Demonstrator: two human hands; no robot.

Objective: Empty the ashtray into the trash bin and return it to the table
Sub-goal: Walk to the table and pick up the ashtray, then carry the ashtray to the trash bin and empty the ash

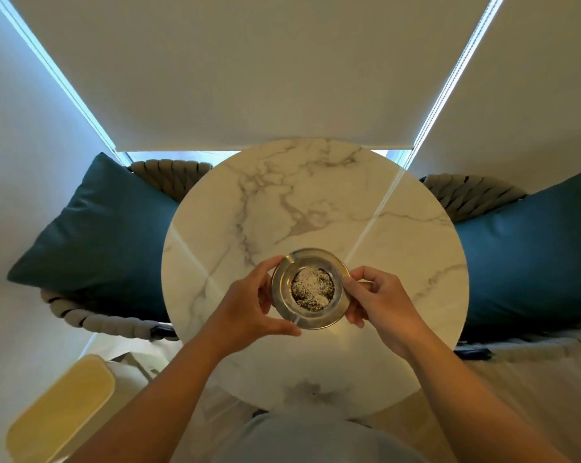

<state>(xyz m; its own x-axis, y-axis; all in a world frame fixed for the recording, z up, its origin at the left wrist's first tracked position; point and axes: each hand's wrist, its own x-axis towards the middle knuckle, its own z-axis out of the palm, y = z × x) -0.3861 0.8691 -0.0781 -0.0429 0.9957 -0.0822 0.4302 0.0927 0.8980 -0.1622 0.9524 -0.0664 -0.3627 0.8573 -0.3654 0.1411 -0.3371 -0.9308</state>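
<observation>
A round metal ashtray (311, 289) with a gold-toned rim holds dark ash and pale grit in its bowl. It is over the middle of the round white marble table (316, 202); whether it rests on the top or is lifted I cannot tell. My left hand (249, 305) grips its left rim, thumb under the near edge and fingers at the far edge. My right hand (379, 304) pinches the right rim. No trash bin is in view.
Two woven rope chairs with teal cushions flank the table, one at left (95, 235) and one at right (529, 255). A yellow padded seat (62, 409) stands at the lower left. Lowered window blinds (265, 68) hang behind the table.
</observation>
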